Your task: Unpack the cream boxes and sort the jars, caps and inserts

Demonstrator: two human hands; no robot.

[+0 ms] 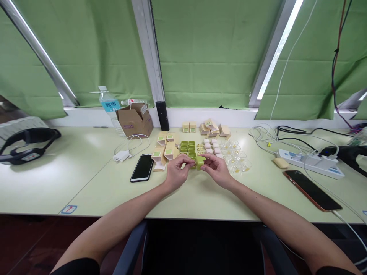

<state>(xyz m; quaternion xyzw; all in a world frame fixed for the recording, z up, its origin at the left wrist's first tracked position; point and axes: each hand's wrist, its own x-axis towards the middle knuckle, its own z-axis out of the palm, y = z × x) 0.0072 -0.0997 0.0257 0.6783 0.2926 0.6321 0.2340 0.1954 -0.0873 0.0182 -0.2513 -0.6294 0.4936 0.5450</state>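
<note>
A small green plastic case (200,162) is held up over the table between my two hands. My right hand (218,170) grips its right side between thumb and fingers. My left hand (179,172) is closed in a pinch at the case's left edge; whatever sits between those fingertips is too small to make out. Just behind lie several green square cases (187,145) in rows, partly covered by my hands. Small yellowish pieces (200,147), white blocks (210,143) and clear plastic covers (235,156) are grouped to their right.
Cream cardboard boxes (162,151) stand left of the cases, with more boxes (213,128) at the back. A phone (142,167) lies left; another phone (312,190) and a power strip (311,163) lie right among cables. A brown carton (135,119) stands behind.
</note>
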